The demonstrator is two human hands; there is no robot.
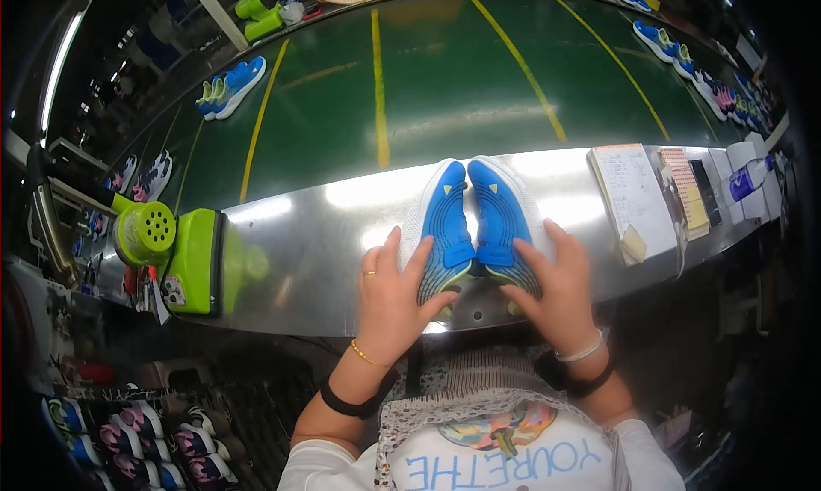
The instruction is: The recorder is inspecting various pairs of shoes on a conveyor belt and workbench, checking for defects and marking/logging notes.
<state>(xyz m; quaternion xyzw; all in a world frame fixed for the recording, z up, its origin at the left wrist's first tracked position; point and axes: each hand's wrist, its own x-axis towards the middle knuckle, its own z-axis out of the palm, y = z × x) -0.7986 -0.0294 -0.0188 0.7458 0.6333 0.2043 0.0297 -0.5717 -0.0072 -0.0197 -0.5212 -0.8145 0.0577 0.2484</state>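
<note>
Both hands flat, fingers spread: left hand on left shoe, right hand on right shoe; soles up, toes pointing away, probably touching, on steel ledge.

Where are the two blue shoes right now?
The blue shoes lie soles-up, side by side on the shiny metal ledge, under both hands, right of the green machine.
</note>
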